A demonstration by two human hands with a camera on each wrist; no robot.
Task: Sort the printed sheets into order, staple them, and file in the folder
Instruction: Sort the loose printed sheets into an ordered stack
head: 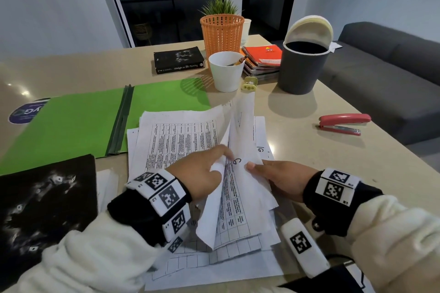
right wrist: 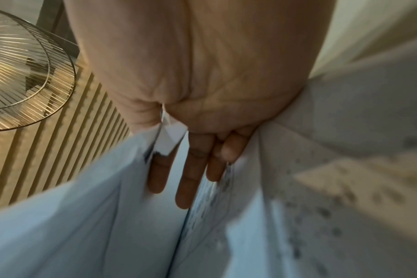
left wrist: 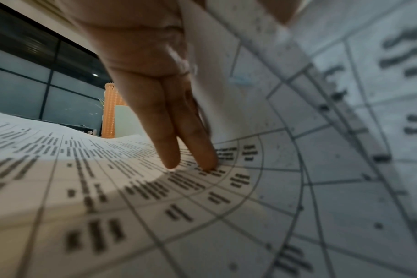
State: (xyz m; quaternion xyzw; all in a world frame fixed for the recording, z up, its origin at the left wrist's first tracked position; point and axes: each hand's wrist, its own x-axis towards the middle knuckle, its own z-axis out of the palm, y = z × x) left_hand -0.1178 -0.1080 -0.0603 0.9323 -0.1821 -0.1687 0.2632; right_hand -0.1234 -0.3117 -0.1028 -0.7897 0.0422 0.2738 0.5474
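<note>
A loose pile of printed sheets (head: 178, 140) with tables lies on the table in front of me. My left hand (head: 202, 173) holds a lifted sheet (left wrist: 226, 105) between thumb and fingers, while its straight fingertips (left wrist: 171, 159) rest on the page below. My right hand (head: 281, 178) pinches the near edge of raised sheets (head: 242, 126), one with a handwritten "6" on it; in the right wrist view the sheets (right wrist: 107, 216) stand between thumb and fingers (right wrist: 186, 178). The open green folder (head: 71, 126) lies to the left. A red stapler (head: 342, 123) sits to the right.
Behind the pile stand a white cup with pencils (head: 226, 71), a yellow sharpener (head: 249, 83), an orange basket (head: 221, 31), stacked notebooks (head: 264, 57), a black book (head: 178, 59) and an open dark bin (head: 302, 66). Another black book (head: 45, 197) lies front left. A grey sofa (head: 392, 66) is beyond the table's right edge.
</note>
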